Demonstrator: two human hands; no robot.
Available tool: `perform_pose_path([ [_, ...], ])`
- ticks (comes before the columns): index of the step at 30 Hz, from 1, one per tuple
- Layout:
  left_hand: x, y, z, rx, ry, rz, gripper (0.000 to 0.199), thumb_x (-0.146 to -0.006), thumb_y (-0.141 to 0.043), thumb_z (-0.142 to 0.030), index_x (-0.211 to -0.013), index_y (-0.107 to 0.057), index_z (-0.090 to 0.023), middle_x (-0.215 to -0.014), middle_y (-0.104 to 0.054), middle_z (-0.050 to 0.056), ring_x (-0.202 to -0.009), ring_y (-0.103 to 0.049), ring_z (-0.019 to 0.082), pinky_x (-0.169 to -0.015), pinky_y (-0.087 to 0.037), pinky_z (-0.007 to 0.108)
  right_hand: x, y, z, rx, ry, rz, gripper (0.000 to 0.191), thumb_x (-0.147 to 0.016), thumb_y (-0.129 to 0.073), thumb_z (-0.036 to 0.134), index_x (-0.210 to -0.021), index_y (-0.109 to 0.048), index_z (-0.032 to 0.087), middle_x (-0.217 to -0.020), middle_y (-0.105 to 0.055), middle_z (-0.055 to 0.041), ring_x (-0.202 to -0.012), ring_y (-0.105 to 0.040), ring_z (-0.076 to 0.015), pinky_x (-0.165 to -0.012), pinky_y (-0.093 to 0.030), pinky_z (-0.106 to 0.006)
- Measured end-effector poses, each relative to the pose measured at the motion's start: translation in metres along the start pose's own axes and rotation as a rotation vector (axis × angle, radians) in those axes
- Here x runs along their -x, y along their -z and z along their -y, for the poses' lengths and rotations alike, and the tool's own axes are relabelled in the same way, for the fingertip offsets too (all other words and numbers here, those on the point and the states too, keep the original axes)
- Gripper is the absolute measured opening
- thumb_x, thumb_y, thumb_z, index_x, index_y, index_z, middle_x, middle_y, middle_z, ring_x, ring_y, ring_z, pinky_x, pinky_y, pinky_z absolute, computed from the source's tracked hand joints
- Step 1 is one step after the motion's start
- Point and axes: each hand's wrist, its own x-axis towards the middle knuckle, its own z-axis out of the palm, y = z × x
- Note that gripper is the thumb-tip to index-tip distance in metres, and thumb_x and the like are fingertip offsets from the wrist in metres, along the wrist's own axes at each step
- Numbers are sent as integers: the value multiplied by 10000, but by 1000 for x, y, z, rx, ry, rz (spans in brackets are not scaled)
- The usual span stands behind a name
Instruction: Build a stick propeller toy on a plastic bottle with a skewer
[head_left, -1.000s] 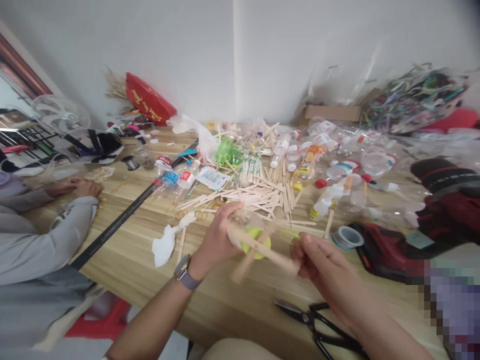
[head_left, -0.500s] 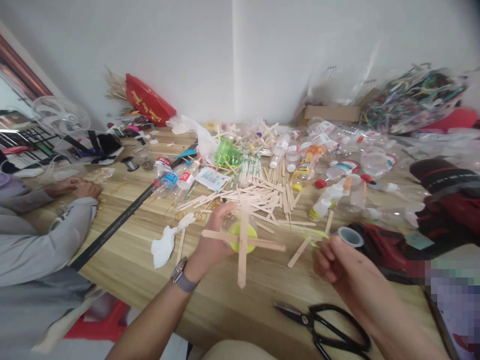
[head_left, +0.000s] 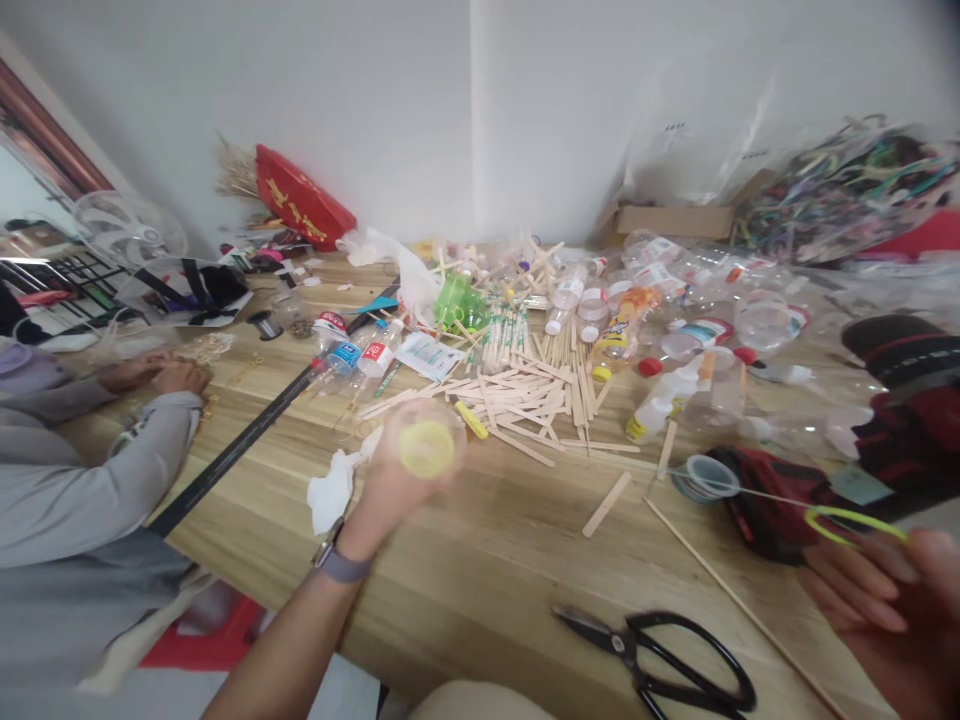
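Observation:
My left hand (head_left: 382,495), wearing a watch, is wrapped round a clear plastic cup-like piece (head_left: 448,425) with a yellow-green round end (head_left: 426,447); motion blurs both. At the far right, the fingers of my right hand (head_left: 885,590) pinch a bright yellow-green loop (head_left: 847,512). A thin pale line (head_left: 772,495) runs left from the loop, past a small grey tub (head_left: 711,478). Black-handled scissors (head_left: 630,645) lie on the table between my hands. Flat wooden sticks (head_left: 525,390) are heaped beyond my left hand, near a yellow-handled tool (head_left: 471,420).
Clear plastic bottles (head_left: 697,335) crowd the back right. A red-and-black power tool (head_left: 780,500) lies at the right. One thin rod (head_left: 750,610) crosses the table's right side. Another person's hands (head_left: 180,375) work at the left, beyond a long black bar (head_left: 240,445).
My right hand has moved far right with the yellow-green loop. My left hand has shifted left with the plastic piece, and the crossed wooden sticks in front of it no longer show.

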Motion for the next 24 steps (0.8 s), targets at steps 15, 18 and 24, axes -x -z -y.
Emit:
perform_pose_path([
  [15,4,-35,-16,174,-110,217,615,-715,-722,-292,-1273,-470,-234,-1296,-568,134,-1216,-542,321,-1059,-424,526,35,-109,-19,300,37,529,531,-812,-583,673,-577,-505,203,-552,-447,16,-518,-366,-121,-488,-280,-268],
  [18,6,-36,-19,168,-115,223,634,-723,-734,-323,-1290,-466,-231,-1307,-561,129,-1215,-540,318,-1062,-427,526,35,-117,-21,353,57,603,552,-820,-547,695,-577,-522,200,-535,-449,17,-505,-359,-119,-492,-288,-269],
  [24,7,-31,-19,148,-195,221,662,-725,-747,-331,-1311,-448,-253,-1312,-563,117,-1222,-540,315,-1057,-440,531,30,-112,-24,356,16,567,535,-788,-599,690,-597,-514,198,-556,-459,20,-518,-367,-114,-495,-292,-260],
])
